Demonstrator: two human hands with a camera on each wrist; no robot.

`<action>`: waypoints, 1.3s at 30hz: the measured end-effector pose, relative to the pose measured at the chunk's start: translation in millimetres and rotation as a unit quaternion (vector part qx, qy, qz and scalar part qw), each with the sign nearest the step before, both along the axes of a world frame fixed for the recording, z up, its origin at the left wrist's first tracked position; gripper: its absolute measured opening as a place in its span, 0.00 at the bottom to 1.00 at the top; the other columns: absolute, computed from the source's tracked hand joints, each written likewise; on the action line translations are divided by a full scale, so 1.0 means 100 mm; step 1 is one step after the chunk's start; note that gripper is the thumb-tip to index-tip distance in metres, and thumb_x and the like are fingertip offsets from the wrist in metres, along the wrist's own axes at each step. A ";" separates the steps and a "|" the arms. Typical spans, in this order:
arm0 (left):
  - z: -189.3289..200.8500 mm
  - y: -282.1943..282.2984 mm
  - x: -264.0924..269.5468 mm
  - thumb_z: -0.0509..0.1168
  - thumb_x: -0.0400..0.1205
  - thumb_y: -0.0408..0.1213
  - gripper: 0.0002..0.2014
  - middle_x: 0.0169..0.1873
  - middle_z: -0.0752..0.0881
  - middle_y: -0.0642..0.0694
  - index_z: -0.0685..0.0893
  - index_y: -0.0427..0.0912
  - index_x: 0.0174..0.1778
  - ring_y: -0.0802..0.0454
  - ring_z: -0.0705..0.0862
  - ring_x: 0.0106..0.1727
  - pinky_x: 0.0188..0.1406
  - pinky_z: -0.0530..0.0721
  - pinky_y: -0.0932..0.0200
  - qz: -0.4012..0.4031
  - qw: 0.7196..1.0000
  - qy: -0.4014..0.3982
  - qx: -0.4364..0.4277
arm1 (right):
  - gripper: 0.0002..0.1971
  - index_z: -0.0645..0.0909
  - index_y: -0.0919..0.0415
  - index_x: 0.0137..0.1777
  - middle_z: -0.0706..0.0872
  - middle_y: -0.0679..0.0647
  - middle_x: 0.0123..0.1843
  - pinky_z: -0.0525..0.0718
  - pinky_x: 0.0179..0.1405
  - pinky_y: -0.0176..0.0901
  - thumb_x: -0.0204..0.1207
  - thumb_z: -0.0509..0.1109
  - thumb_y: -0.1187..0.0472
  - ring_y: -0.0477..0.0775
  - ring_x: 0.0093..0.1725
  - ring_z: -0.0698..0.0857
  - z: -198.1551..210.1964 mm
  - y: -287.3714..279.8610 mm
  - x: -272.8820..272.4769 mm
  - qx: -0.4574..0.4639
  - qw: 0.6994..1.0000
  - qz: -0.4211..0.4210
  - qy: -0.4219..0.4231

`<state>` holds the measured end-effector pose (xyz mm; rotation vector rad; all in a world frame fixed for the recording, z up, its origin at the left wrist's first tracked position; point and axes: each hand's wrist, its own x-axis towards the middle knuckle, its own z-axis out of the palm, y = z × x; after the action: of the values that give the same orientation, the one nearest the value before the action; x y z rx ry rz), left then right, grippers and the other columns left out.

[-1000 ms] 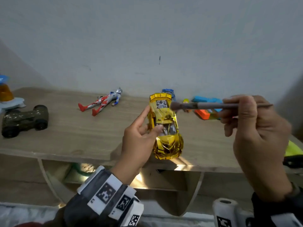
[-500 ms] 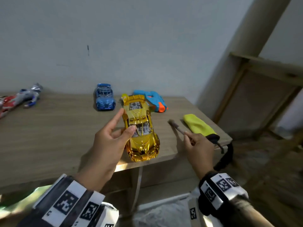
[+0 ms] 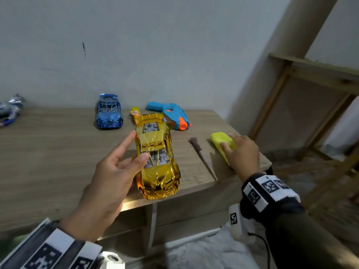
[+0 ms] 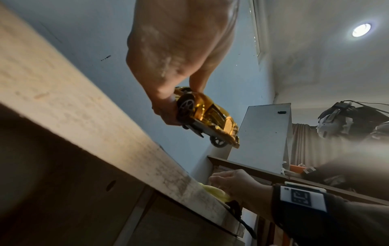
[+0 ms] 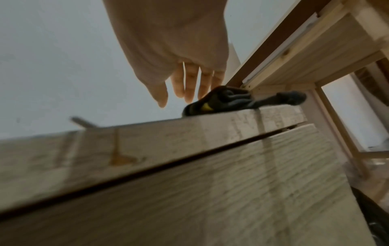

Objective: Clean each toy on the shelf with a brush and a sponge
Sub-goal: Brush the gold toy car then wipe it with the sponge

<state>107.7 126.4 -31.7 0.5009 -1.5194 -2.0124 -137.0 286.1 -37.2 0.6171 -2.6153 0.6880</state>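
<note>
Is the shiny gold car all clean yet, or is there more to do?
Not yet. The brush lies on the shelf, so brushing looks finished. The left hand holds the gold car, and the right hand reaches onto the yellow sponge. Sponging comes next; the blue car waits.

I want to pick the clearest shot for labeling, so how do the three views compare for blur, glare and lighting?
Head view: sharp, evenly lit; bright reflections on the gold car. Left wrist view: ceiling lamp flares; the blurred right part looks smeared; the car stays fairly crisp. Right wrist view: motion-blurred shelf; right hand backlit and soft.
</note>
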 end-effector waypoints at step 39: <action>0.47 -0.16 1.87 0.68 0.75 0.25 0.34 0.51 0.90 0.51 0.71 0.58 0.74 0.53 0.90 0.50 0.53 0.87 0.46 0.193 0.979 0.039 -0.059 | 0.17 0.81 0.29 0.51 0.86 0.39 0.53 0.73 0.43 0.16 0.71 0.74 0.56 0.29 0.42 0.80 1.44 -0.31 2.66 0.027 0.887 0.452 -0.085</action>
<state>294.3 110.6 15.3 0.6082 -1.3634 -1.6164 128.7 255.0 106.5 1.9177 -2.3935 0.9397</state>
